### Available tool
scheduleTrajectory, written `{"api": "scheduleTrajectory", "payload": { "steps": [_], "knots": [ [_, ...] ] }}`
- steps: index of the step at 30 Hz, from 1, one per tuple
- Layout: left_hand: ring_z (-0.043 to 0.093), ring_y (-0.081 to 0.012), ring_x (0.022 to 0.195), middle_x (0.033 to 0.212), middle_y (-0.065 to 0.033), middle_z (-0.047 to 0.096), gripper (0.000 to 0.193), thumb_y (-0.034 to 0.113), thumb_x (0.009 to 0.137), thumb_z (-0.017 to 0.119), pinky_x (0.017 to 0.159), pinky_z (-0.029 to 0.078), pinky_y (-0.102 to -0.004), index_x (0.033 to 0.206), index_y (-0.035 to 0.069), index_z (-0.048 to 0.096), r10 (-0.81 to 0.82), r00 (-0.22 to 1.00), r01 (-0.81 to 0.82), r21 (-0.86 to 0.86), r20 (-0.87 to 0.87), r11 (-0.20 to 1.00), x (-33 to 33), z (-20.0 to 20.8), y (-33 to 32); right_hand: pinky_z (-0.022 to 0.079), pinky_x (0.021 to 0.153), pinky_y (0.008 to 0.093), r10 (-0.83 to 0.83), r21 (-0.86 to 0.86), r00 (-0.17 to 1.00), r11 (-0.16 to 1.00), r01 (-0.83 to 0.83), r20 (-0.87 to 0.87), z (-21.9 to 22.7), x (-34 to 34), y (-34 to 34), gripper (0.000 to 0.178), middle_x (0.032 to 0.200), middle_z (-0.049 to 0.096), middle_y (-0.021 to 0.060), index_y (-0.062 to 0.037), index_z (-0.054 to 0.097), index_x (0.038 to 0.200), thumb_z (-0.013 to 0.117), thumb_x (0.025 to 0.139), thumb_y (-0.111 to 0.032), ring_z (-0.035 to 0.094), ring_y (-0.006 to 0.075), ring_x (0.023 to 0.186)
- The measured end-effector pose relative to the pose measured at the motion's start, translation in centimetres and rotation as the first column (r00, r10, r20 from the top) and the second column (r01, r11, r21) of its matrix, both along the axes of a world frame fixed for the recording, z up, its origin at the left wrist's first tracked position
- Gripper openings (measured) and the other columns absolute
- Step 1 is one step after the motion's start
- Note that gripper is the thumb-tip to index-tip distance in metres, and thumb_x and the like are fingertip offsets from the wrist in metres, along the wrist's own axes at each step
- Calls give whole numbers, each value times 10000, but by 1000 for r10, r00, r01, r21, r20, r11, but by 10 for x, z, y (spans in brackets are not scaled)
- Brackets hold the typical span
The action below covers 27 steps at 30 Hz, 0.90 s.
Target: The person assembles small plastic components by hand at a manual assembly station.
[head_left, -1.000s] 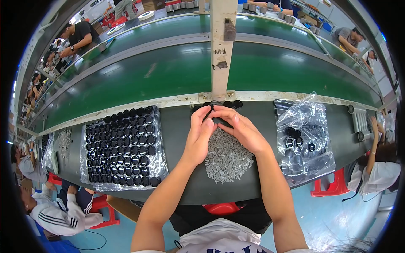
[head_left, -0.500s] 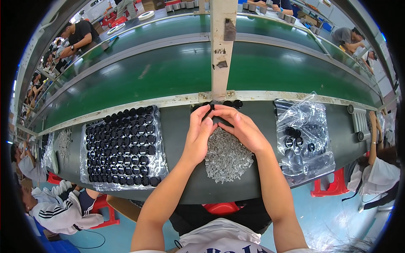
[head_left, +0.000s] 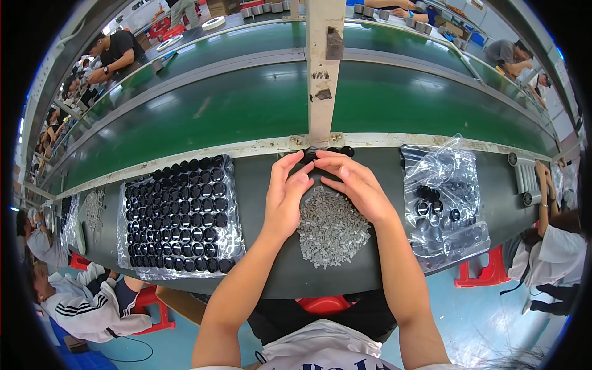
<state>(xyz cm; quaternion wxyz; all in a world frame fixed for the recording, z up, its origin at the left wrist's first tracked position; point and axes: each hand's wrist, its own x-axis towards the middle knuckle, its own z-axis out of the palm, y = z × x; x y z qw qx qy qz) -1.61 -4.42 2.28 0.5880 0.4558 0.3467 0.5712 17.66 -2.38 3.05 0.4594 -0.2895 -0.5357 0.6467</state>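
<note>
- We see the left hand and the right hand nearly together, fingers curved inward in a loose peak, a narrow gap between them.
- A black piece seems to sit at the fingertips, near the foot of the white post; fingers hide much around it, so we cannot tell whether either hand grips it.
- Just below, between the forearms, we find a pile of small grey pieces on the dark surface.
- Just beyond the right hand's fingers, we notice black round caps by the post.
- To the left, we see rows of black caps lying on clear plastic.
- To the right, we see a clear plastic bag with a few black rings.
- Beyond the surface, we see a green conveyor belt.
</note>
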Motion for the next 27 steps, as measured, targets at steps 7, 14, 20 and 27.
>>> {"api": "scheduleTrajectory", "payload": {
  "steps": [7,14,20,27],
  "knots": [
    [626,-279,1246,1447,-205,499,445,-13,994,563,979,542,-357,1417,-4,423,57,996,-52,79,-75,996,-2,-8,5,481,1073,450,-89,2,996,996,89,9,-1,-3,2,515,1455,545,146,27,609,1329,529,1062,-406,581,283,1297],
    [683,-245,1114,1362,-211,549,422,-29,989,571,895,597,-356,1388,4,437,59,997,-56,52,-57,997,-2,-5,3,535,989,423,-147,3,989,989,147,23,1,-2,2,471,1260,668,163,42,632,1265,517,1064,-368,664,271,1140],
    [698,-249,1055,1327,-206,559,446,-33,970,602,862,619,-377,1380,-5,428,24,999,-24,6,23,1000,-5,-1,4,551,932,407,-135,-46,989,990,132,-63,1,-1,3,489,1213,679,184,58,629,1248,504,1069,-379,677,262,1062],
    [696,-232,1008,1258,-182,575,489,-58,937,644,844,622,-376,1375,-2,434,-4,996,9,-53,92,999,-6,-2,5,561,891,400,-106,-70,988,993,99,-109,3,0,3,512,1185,686,196,68,622,1245,489,1074,-397,682,253,1012]
  ]
}}
